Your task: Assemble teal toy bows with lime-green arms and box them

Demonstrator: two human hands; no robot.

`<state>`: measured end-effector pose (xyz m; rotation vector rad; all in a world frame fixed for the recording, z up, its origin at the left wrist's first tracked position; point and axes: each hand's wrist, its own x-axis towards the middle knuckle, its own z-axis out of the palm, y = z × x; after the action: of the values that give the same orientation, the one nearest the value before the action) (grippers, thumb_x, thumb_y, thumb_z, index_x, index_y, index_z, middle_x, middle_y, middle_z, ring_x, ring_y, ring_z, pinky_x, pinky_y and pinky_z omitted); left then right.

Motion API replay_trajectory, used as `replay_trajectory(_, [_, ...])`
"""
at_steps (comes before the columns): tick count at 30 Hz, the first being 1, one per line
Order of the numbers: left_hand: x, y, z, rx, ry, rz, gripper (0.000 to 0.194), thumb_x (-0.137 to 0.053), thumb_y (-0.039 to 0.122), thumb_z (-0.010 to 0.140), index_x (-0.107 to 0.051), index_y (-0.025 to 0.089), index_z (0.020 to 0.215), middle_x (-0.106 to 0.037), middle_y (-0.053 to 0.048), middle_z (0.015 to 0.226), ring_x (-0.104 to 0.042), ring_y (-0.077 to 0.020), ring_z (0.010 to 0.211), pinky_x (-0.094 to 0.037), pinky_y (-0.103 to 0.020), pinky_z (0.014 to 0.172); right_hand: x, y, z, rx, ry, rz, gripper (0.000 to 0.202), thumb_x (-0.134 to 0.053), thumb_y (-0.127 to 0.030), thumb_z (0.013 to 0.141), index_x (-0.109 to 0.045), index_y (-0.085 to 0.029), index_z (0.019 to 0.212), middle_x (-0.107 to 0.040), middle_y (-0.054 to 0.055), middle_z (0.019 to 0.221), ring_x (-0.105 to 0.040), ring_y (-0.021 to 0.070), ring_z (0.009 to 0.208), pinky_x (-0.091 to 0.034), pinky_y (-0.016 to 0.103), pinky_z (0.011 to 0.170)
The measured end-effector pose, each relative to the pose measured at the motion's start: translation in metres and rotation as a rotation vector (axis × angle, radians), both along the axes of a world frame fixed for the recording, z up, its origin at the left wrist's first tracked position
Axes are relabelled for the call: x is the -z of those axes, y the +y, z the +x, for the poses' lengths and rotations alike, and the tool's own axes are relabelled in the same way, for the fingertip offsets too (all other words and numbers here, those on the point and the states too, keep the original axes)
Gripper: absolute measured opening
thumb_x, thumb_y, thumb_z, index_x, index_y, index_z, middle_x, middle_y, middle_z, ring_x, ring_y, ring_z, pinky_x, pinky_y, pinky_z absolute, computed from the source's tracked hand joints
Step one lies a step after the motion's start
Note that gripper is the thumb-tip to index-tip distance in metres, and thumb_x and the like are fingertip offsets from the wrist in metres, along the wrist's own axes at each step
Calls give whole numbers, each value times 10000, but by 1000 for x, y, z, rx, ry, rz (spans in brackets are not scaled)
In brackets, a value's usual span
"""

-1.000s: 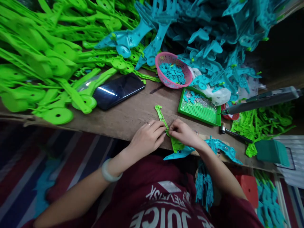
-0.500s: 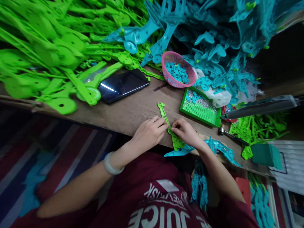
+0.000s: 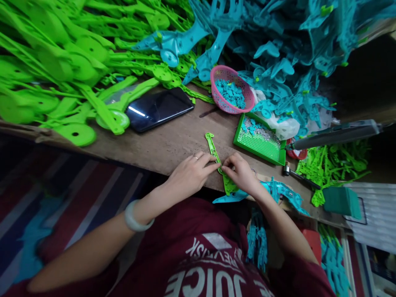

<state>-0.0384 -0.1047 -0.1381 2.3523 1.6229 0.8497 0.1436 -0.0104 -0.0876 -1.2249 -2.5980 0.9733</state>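
A long, narrow green plastic part (image 3: 211,143) lies at the table's front edge, a wider green section at its near end over a blue plastic part (image 3: 227,198). My left hand (image 3: 193,171) has its fingers and thumb closed at the middle of the green part, from the left. From the right, my right hand (image 3: 239,172) bends over the same spot, thumb and forefinger pinched together. What that pinch holds is too small to make out. Beside my right wrist, a blue plastic assembly (image 3: 280,190) rests on the edge.
Behind are heaps of green parts (image 3: 62,45) and blue parts (image 3: 284,37). A black phone (image 3: 161,109), a pink basket (image 3: 218,97) of small blue pieces and a green tray (image 3: 266,149) with blue bits and small metal pieces lie closer. Rightward are a black-handled tool (image 3: 301,178) and a green box (image 3: 340,202).
The view has shifted slightly. My left forearm has swung a little outward, and the left fingertips reach closer to the right ones on the green part.
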Motion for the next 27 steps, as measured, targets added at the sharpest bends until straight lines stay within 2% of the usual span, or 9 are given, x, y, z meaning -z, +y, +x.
replay_trajectory(7, [-11,1,5,-63,-65,-57,230,-594,188,932,-681,168,1145,-661,-89,1116,-584,-279,1025,-527,-412,823,0,-17,9,-89,94,166,87,-589,-107,910,-603,-185,874,-531,45,936,-562,177,868,-483,294,771])
replay_trajectory(12, [-16,2,14,-142,-95,-66,179,-642,282,927,-709,174,1052,-654,-93,1053,-594,-288,1001,-522,-417,794,4,-30,15,-129,80,318,152,-485,-169,997,-629,-187,952,-535,71,961,-571,193,878,-498,317,767])
replay_trajectory(19, [-14,2,18,-172,-122,-68,195,-656,187,868,-719,172,1052,-657,-91,1065,-596,-295,1016,-523,-430,808,4,-26,11,-63,75,255,136,-545,-116,944,-541,-203,839,-531,49,931,-564,180,850,-497,307,768])
replay_trajectory(27, [-13,2,20,-207,-125,-51,143,-654,229,893,-726,187,1009,-664,-81,1044,-599,-284,988,-506,-413,770,9,-29,8,-24,21,297,136,-513,-156,938,-510,-211,814,-510,46,907,-535,173,793,-469,305,711])
